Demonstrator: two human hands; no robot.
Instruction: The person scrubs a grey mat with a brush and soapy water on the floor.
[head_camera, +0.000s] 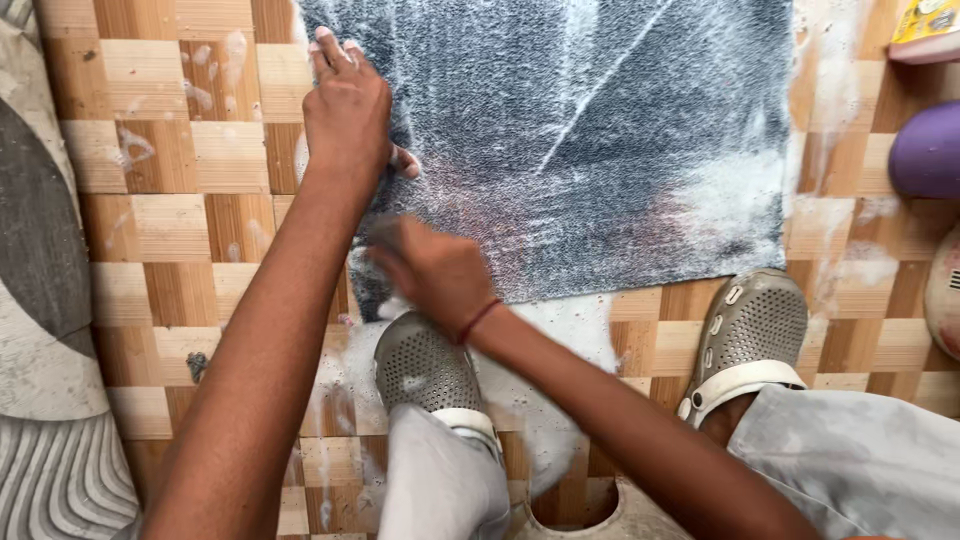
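A dark grey mat (600, 130) streaked with white soap foam lies flat on the tiled floor. My left hand (347, 105) presses flat on the mat's left edge, fingers together and pointing away from me. My right hand (432, 268) is blurred at the mat's near left corner, fingers curled; whether it grips the mat's edge or something small I cannot tell. A red thread circles that wrist. My feet in grey perforated clogs (425, 365) (750, 335) stand just in front of the mat.
The floor (180, 260) is brown and tan wood-pattern tile, wet with foam. A grey patterned rug (40, 300) lies at the left. A purple rounded object (928, 150), a yellow packet (925, 25) and a pale basin edge (945, 295) sit at the right.
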